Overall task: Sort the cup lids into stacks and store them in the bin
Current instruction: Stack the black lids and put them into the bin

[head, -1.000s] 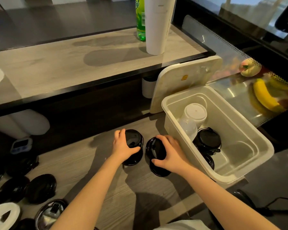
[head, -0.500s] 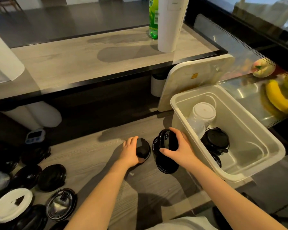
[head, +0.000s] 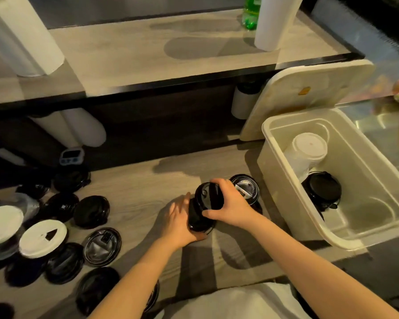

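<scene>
Your right hand (head: 228,203) clamps a tilted bunch of black lids (head: 209,195) over the stack (head: 197,223) that your left hand (head: 179,217) grips on the table (head: 136,180), near the bin (head: 276,171). It's blurry, but they look misaligned, so pressing down could topple it.

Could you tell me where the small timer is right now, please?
Head view, left side: the timer stands at the back of the counter, under the shelf, behind the loose black lids.
</scene>
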Available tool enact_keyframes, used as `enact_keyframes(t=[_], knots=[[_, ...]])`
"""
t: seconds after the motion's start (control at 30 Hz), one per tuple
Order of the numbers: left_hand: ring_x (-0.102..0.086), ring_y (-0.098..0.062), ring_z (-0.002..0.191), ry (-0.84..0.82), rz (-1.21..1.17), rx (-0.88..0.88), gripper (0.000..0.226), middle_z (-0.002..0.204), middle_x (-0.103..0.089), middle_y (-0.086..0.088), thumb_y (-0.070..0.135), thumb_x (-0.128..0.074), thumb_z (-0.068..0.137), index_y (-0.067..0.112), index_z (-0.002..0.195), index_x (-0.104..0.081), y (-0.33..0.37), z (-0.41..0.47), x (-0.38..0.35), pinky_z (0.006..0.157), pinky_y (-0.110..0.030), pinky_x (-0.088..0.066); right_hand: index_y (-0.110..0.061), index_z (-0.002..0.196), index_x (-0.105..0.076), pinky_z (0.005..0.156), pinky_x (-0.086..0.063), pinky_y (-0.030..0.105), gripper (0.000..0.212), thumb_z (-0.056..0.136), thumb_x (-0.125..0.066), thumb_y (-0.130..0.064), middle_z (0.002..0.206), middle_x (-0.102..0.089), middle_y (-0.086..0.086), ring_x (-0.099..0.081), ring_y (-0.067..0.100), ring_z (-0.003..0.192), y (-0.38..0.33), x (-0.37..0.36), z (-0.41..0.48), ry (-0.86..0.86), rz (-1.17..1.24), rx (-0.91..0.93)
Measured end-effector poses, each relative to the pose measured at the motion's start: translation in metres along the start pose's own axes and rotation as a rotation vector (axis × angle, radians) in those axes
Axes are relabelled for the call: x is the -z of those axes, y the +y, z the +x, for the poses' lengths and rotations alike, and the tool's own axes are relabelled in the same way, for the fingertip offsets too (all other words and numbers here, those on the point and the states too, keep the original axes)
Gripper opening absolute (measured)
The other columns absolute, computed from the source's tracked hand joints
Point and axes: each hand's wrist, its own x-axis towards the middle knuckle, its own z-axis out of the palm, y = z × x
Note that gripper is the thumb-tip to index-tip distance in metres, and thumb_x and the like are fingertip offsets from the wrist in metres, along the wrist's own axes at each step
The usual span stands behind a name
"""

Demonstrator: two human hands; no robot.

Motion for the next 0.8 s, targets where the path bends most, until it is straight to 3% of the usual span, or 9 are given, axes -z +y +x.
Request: enact_keyframes(t=[0.1,0.23,0.33,0.47,0.57,0.7,0.8], knots=[[0.000,-0.027,0.145,-0.029,-0.087,0.016,0.114,0.157,-0.001,-0.005,0.039,-0.074,0.070,0.016,0.150,0.004,-0.015,-0.013,0.004,0.117,-0.037,-0.009,-0.018,0.140,-0.034,0.098,-0.040,0.031,0.090,0.065,-0.081,-0.035,0.126,-0.042,0.004,-0.044,0.024,0.120,0.000,-0.017,0.007,-0.109,-0.169,0.035],[-0.030,-0.023,0.135,0.025,-0.378,0.100,0.062,0.147,-0.027,-0.012,0.013,-0.055,0.088,0.006,0.144,-0.028,-0.027,-0.020,0.008,0.104,-0.023,-0.027,-0.021,0.145,-0.027,0.099,-0.043,0.042,0.091,0.069,-0.075,-0.040,0.136,-0.039,0.004,-0.041,0.030,0.123,-0.001,-0.037,0.009,-0.206,-0.403,0.133],[-0.039,-0.023,0.128,0.072,-0.443,0.177,0.038,0.137,-0.040,-0.014,0.010,-0.038,0.098,0.000,0.134,-0.045,-0.021,-0.017,0.010,0.096,-0.018,-0.028,-0.023,0.149,-0.020,0.099,-0.043,0.042,0.091,0.076,-0.070,-0.043,0.145,-0.033,0.003,-0.037,0.032,0.126,0.000,-0.044,0.009,-0.229,-0.494,0.147],[-0.041,-0.025,0.127,0.088,-0.402,0.208,0.038,0.135,-0.043,-0.015,0.019,-0.034,0.101,0.000,0.130,-0.050,-0.011,-0.009,0.012,0.098,-0.025,-0.030,-0.026,0.151,-0.012,0.100,-0.042,0.043,0.095,0.077,-0.068,-0.049,0.151,-0.027,0.002,-0.032,0.031,0.131,-0.003,-0.041,0.015,-0.281,-0.574,0.146],[-0.042,-0.025,0.125,0.089,-0.398,0.238,0.037,0.135,-0.045,-0.016,0.019,-0.032,0.101,0.003,0.127,-0.053,-0.007,-0.006,0.016,0.098,-0.026,-0.031,-0.024,0.152,-0.009,0.110,-0.034,0.042,0.101,0.076,-0.072,-0.046,0.153,-0.023,0.003,-0.027,0.029,0.136,0.001,-0.033,0.013,-0.323,-0.415,0.086],[-0.047,-0.021,0.103,0.084,-0.387,0.291,0.027,0.123,-0.048,-0.014,0.034,-0.041,0.098,0.013,0.094,-0.057,-0.005,-0.002,0.015,0.082,-0.025,-0.032,-0.010,0.147,-0.023,0.110,-0.031,0.034,0.074,0.088,-0.062,-0.035,0.146,-0.032,0.011,-0.035,0.029,0.135,0.007,-0.026,0.002,-0.091,-0.162,-0.139],[-0.049,-0.026,0.109,0.054,-0.298,0.315,0.045,0.122,-0.045,-0.012,0.043,-0.049,0.093,0.001,0.110,-0.055,0.001,-0.001,0.014,0.081,-0.027,-0.035,-0.004,0.137,-0.038,0.102,-0.036,0.033,0.055,0.093,-0.053,-0.035,0.140,-0.036,0.017,-0.041,0.031,0.128,0.007,-0.033,-0.002,-0.112,-0.203,-0.318]])
